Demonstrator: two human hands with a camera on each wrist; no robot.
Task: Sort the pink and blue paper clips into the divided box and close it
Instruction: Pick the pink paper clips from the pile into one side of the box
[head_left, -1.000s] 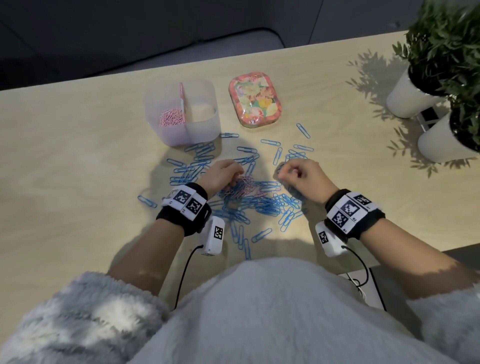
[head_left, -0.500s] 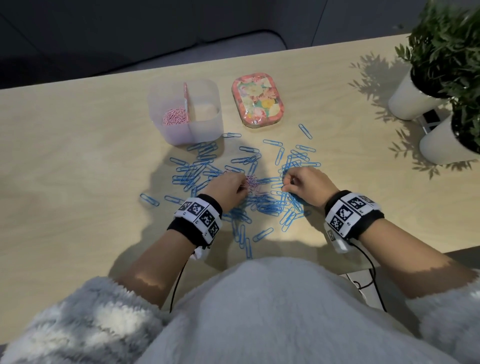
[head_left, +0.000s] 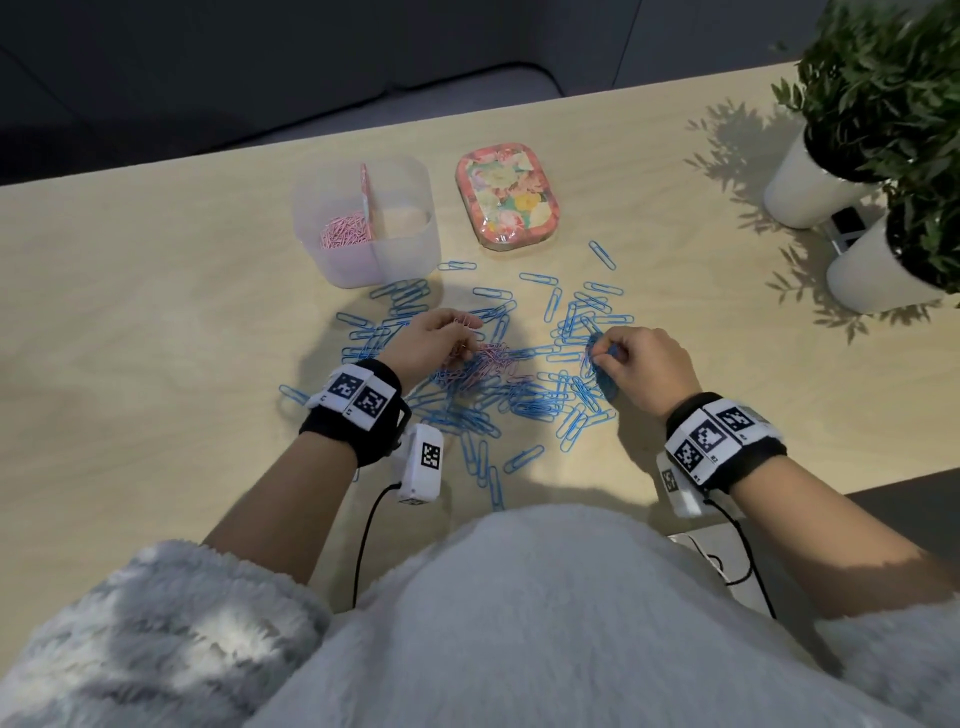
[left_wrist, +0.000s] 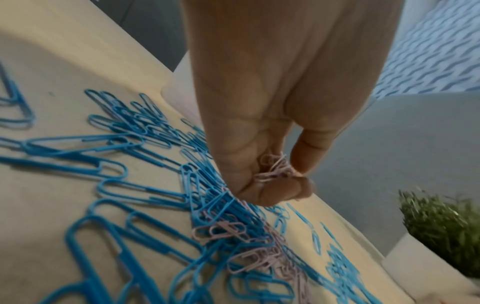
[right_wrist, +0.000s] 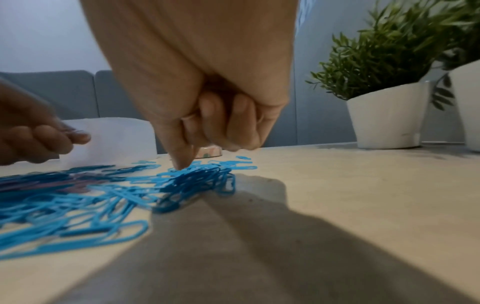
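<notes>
A clear divided box (head_left: 410, 249) stands at the back, with pink paper clips (head_left: 344, 235) in its left compartment. Beside it lies the floral lid (head_left: 503, 195). Blue paper clips (head_left: 530, 402) lie scattered before me, with a few pink ones (head_left: 485, 364) mixed in at the middle. My left hand (head_left: 464, 336) hovers over the pile's left part and pinches a small bunch of pink clips (left_wrist: 272, 170) between thumb and fingers (left_wrist: 303, 160). My right hand (head_left: 605, 354) is curled at the pile's right side, gripping a bunch of blue clips (head_left: 597, 358).
Two white pots with green plants (head_left: 808, 182) (head_left: 878, 270) stand at the table's right. A phone-like object (head_left: 847, 223) lies between them. The table's near edge is at my body, with cables (head_left: 369, 535) hanging from the wrist cameras.
My left hand has risen off the pile's middle toward the box with pink clips in it. My right hand has shifted right and gathered blue clips.
</notes>
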